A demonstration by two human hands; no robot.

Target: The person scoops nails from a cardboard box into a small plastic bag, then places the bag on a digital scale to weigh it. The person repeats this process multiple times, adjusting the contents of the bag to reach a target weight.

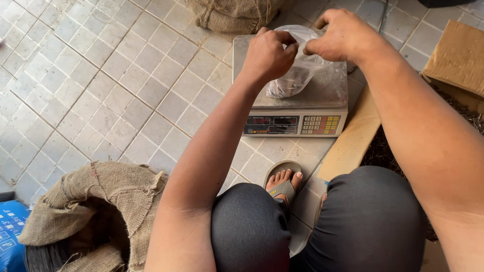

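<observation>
Item: clear plastic bag [302, 70] with dark, small contents gathered low in it, standing on the steel platter of an electronic scale [295, 108] on the tiled floor [116, 85], at about twelve o'clock from the squatting person. Left hand [269, 53]: fingers curled closed, pinching the bag's gathered top from the nine o'clock side. Right hand [340, 35]: likewise closed, thumb and fingers pinching the same bunched plastic from the three o'clock side; the two hands nearly touch above the bag. Scale: front panel with red displays and a coloured keypad faces the person. Burlap sack [108, 211], mouth open and rolled down, at eight o'clock, just beside the person's left knee; contents dark, not identifiable. Blue printed package [10, 231] at the sack's nine o'clock, partly cut off by the edge. Second burlap sack [234, 15], tied with cord, at twelve o'clock behind the scale, touching or just beside its far edge. Cardboard box [459, 55] at two o'clock; cardboard flap [353, 138] at three o'clock of the scale, bordering a mass of dark thin metal pieces [378, 151]. One sandalled foot [283, 182] between the knees, near the scale's front.
</observation>
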